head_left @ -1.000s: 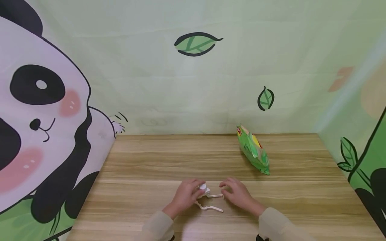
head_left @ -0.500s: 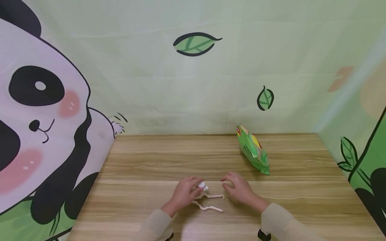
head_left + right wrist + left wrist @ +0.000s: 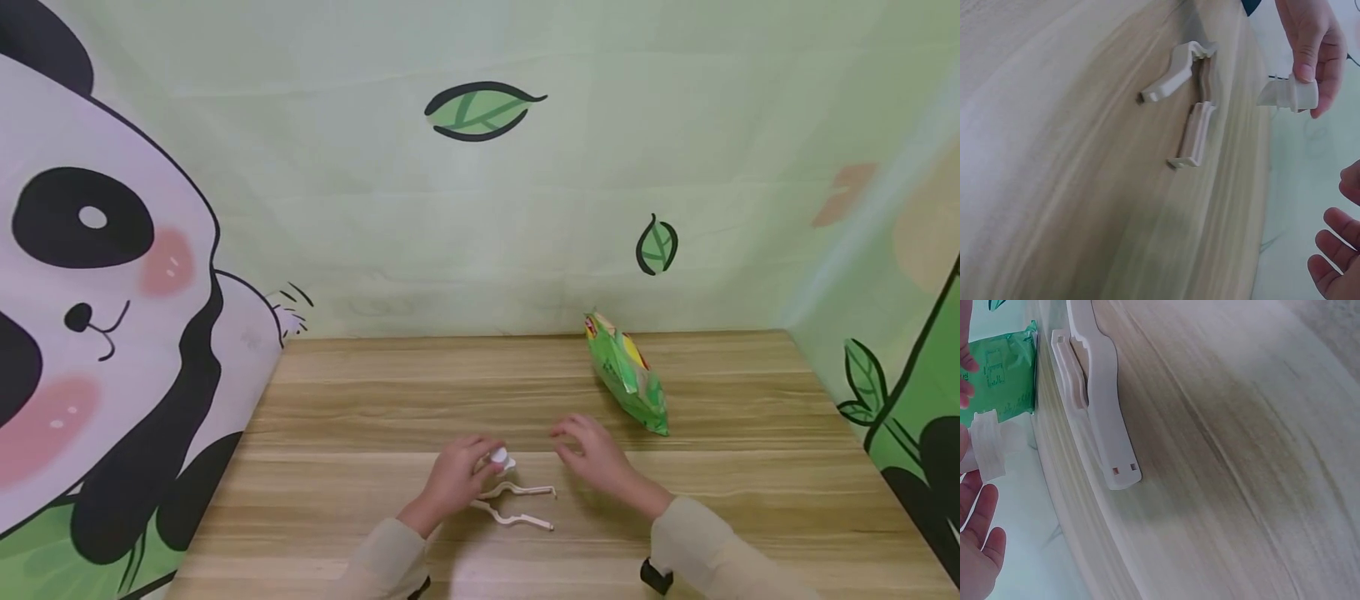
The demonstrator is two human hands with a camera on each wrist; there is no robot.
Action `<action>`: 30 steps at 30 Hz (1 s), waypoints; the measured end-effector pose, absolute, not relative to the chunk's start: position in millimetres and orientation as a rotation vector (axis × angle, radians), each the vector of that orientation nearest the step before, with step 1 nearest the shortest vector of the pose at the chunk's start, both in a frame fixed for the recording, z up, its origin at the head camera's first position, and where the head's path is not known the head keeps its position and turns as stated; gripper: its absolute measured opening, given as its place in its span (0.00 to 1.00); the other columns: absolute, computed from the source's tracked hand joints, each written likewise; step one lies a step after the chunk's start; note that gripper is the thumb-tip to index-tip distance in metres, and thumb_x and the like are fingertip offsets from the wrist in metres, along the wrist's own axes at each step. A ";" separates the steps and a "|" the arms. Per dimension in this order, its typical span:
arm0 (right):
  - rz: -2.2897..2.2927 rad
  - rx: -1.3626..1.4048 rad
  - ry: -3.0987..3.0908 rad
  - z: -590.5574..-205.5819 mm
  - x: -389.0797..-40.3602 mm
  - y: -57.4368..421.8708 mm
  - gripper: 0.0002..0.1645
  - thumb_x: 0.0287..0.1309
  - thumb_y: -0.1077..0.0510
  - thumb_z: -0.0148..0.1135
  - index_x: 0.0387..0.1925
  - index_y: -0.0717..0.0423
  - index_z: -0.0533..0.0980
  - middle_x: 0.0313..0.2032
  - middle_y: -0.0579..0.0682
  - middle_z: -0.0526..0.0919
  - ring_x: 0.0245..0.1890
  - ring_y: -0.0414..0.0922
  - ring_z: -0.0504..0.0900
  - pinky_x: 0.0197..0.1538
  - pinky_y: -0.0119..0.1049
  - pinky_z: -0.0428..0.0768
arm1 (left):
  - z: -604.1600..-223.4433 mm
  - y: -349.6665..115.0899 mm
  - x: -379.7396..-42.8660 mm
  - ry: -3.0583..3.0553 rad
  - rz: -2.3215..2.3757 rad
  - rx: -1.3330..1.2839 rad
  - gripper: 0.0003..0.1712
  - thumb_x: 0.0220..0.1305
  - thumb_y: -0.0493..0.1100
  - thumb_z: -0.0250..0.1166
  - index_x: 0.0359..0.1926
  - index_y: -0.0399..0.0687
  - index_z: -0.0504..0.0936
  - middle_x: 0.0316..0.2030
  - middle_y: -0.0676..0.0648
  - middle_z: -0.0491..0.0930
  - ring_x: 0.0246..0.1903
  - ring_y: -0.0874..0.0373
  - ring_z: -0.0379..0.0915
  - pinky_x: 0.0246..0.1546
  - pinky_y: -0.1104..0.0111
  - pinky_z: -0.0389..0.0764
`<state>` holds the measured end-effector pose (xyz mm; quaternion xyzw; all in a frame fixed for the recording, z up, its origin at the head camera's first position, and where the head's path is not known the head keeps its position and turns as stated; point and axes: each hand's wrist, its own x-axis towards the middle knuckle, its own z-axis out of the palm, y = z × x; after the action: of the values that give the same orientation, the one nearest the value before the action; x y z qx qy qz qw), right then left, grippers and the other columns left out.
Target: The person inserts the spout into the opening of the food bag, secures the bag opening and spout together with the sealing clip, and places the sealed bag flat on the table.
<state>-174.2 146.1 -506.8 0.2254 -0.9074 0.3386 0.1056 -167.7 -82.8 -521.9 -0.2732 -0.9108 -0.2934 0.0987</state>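
My left hand [image 3: 453, 477] pinches a small white pour spout [image 3: 500, 457] with a round base. In the right wrist view the spout [image 3: 1291, 94] sticks out from the thumb and fingers of the left hand [image 3: 1316, 53], with its slanted end pointing to the table. Below it on the table lies a white bag clip [image 3: 517, 522] spread into two bent arms; its left end is hidden by the hand in the head view. The spout is apart from the clip. My right hand [image 3: 596, 457] hovers to the right, fingers loosely bent and holding nothing.
A green snack bag [image 3: 628, 375] with yellow and red print stands tilted on the wooden table [image 3: 360, 392], behind the right hand. A pale green backdrop [image 3: 360, 208] with a cartoon panda [image 3: 112, 333] rises at the back and sides.
My left hand, holding the spout, has moved slightly up and left. The right hand has drawn up and away from the clip. Clip and bag lie where they were.
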 end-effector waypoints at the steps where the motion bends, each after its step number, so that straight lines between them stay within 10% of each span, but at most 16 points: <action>1: 1.003 0.664 -2.671 -504.9 -175.2 146.0 0.10 0.45 0.65 0.63 0.34 0.58 0.77 0.39 0.53 0.79 0.43 0.50 0.75 0.47 0.46 0.74 | -521.6 -82.7 -168.2 -2.686 -0.870 -0.812 0.18 0.51 0.46 0.64 0.43 0.45 0.80 0.38 0.48 0.80 0.39 0.57 0.75 0.41 0.65 0.76; 30: 0.937 0.668 -2.591 -471.0 -200.6 148.9 0.11 0.49 0.61 0.60 0.38 0.57 0.77 0.47 0.59 0.76 0.49 0.53 0.71 0.51 0.49 0.71 | -517.0 -80.7 -174.8 -2.699 -0.840 -0.799 0.18 0.51 0.47 0.64 0.44 0.48 0.79 0.38 0.51 0.80 0.39 0.58 0.74 0.40 0.66 0.76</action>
<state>-200.6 148.9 -471.0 0.2330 -0.9031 0.3267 0.1528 -174.8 -80.7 -517.0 -0.2706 -0.9141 -0.2844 0.1017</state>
